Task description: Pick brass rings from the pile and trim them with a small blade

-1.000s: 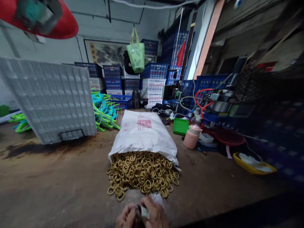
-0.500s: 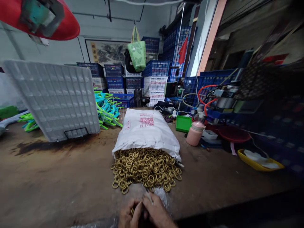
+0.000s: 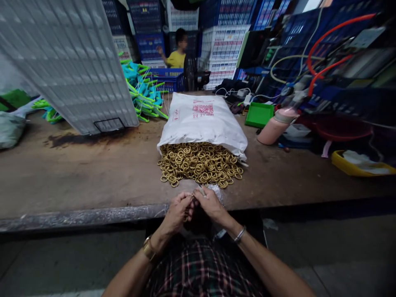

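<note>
My left hand [image 3: 178,210] is closed near the table's front edge, with gold-coloured ring [image 3: 185,219] edges showing among its fingers. Fingertips touching it, my right hand [image 3: 212,205] is closed too, and a slim pale tool with a dark tip [image 3: 202,190] sticks out between thumb and forefinger. What the fingertips pinch between them is too small to make out. Just beyond both hands, a heap of gold-coloured rings [image 3: 201,165] spills from the mouth of a white woven sack [image 3: 188,119] with red print. Clear plastic film [image 3: 216,190] lies by my right hand.
A grey ribbed panel [image 3: 71,66] stands at left, before green and blue hangers [image 3: 145,90]. To the right are a pink bottle [image 3: 275,128], a green tray [image 3: 259,114] and a yellow tray [image 3: 355,167]. A person in yellow [image 3: 176,59] is among stacked crates at the back.
The view has tilted down, bringing my forearms and the table's front edge into sight. Both hands stay together before the rings. A person now appears at the back.
</note>
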`<action>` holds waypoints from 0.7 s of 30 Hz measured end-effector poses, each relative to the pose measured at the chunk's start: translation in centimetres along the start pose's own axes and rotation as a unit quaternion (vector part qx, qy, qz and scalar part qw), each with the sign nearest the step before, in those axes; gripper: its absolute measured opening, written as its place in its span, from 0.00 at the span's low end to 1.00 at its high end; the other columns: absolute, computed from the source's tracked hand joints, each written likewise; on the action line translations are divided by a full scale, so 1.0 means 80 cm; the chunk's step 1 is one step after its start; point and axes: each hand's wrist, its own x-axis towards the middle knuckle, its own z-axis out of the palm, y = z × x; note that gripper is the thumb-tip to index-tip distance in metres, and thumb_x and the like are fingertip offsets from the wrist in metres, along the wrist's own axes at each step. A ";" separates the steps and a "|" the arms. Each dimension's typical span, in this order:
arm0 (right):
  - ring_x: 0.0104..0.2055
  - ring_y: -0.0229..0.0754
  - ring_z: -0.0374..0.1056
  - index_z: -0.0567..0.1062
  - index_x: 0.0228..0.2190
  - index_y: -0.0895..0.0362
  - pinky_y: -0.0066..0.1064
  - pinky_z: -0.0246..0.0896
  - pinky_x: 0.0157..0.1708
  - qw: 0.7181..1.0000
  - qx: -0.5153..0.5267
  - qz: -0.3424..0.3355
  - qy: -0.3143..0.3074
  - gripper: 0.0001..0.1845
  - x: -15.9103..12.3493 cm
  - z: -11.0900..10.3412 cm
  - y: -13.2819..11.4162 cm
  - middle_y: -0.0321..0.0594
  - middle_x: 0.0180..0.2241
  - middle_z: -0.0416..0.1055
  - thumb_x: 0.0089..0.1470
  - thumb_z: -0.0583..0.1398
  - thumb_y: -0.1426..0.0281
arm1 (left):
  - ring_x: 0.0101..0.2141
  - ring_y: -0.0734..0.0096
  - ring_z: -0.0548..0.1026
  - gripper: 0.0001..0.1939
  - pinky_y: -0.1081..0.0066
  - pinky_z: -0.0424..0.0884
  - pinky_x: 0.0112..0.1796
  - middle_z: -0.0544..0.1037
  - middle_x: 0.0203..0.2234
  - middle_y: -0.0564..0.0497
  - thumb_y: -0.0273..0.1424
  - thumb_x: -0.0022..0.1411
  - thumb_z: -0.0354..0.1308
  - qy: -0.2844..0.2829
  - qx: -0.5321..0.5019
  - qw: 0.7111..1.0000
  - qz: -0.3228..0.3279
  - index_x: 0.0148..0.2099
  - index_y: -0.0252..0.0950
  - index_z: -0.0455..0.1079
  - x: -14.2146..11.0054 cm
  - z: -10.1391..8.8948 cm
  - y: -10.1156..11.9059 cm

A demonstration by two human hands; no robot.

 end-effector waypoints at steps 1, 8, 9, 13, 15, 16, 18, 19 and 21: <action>0.22 0.32 0.56 0.63 0.19 0.57 0.25 0.51 0.24 1.000 0.011 0.000 -0.007 0.13 -0.001 -0.001 -0.002 0.30 0.17 0.60 0.50 0.50 0.64 | 0.15 0.84 0.60 0.15 0.82 0.54 0.15 0.65 0.19 0.57 0.42 0.52 0.57 -0.004 -0.010 1.000 0.002 0.30 0.34 0.62 -0.001 0.000 0.000; 0.20 0.31 0.55 0.64 0.18 0.57 0.24 0.51 0.23 0.999 0.023 -0.018 -0.027 0.15 -0.006 -0.005 -0.010 0.30 0.16 0.61 0.51 0.50 0.64 | 0.14 0.84 0.59 0.16 0.81 0.55 0.15 0.64 0.18 0.57 0.43 0.53 0.56 -0.027 -0.039 0.999 0.022 0.30 0.33 0.63 -0.009 0.000 -0.001; 0.20 0.31 0.55 0.64 0.18 0.57 0.24 0.51 0.23 0.999 0.017 -0.021 -0.026 0.15 -0.007 -0.005 -0.010 0.30 0.16 0.61 0.51 0.50 0.64 | 0.14 0.84 0.59 0.16 0.81 0.56 0.15 0.64 0.17 0.57 0.43 0.53 0.56 -0.028 -0.041 0.999 0.023 0.30 0.34 0.62 -0.009 0.000 -0.001; 0.21 0.33 0.58 0.66 0.21 0.57 0.24 0.52 0.24 0.999 -0.044 -0.026 0.016 0.13 -0.008 -0.005 -0.003 0.31 0.17 0.62 0.52 0.50 0.66 | 0.15 0.84 0.61 0.17 0.81 0.56 0.16 0.65 0.18 0.57 0.43 0.51 0.58 -0.020 -0.064 0.997 0.024 0.29 0.35 0.60 -0.011 -0.001 0.000; 0.21 0.33 0.58 0.67 0.23 0.57 0.24 0.51 0.24 0.993 -0.110 -0.038 0.030 0.12 -0.010 -0.005 0.000 0.31 0.18 0.62 0.52 0.49 0.66 | 0.16 0.83 0.61 0.17 0.81 0.57 0.16 0.65 0.19 0.57 0.43 0.50 0.59 -0.016 -0.072 0.997 0.032 0.30 0.35 0.59 -0.012 -0.002 0.001; 0.21 0.33 0.57 0.67 0.24 0.57 0.24 0.50 0.23 0.988 -0.147 -0.050 0.024 0.12 -0.013 -0.004 0.001 0.32 0.18 0.63 0.53 0.49 0.67 | 0.16 0.83 0.62 0.17 0.81 0.57 0.16 0.66 0.19 0.57 0.43 0.50 0.59 -0.013 -0.070 0.997 0.037 0.30 0.35 0.59 -0.012 -0.002 0.001; 0.22 0.34 0.57 0.68 0.25 0.56 0.25 0.48 0.24 0.973 -0.214 -0.082 0.000 0.10 -0.017 -0.003 0.001 0.33 0.19 0.64 0.52 0.49 0.70 | 0.16 0.83 0.61 0.17 0.81 0.57 0.16 0.66 0.20 0.57 0.43 0.51 0.58 -0.008 -0.054 0.997 0.047 0.30 0.35 0.59 -0.011 -0.004 0.001; 0.22 0.34 0.58 0.68 0.25 0.56 0.25 0.47 0.24 0.966 -0.240 -0.097 -0.013 0.09 -0.020 -0.003 0.001 0.34 0.20 0.65 0.51 0.49 0.72 | 0.16 0.83 0.61 0.17 0.81 0.57 0.16 0.65 0.19 0.57 0.44 0.51 0.58 -0.005 -0.040 0.998 0.053 0.30 0.35 0.60 -0.011 -0.004 0.001; 0.23 0.35 0.59 0.68 0.27 0.56 0.26 0.46 0.25 0.953 -0.278 -0.115 -0.030 0.09 -0.023 -0.001 0.001 0.35 0.22 0.67 0.48 0.49 0.76 | 0.15 0.83 0.60 0.17 0.81 0.57 0.16 0.65 0.17 0.58 0.44 0.52 0.56 0.001 -0.006 0.998 0.065 0.30 0.35 0.60 -0.011 -0.005 -0.001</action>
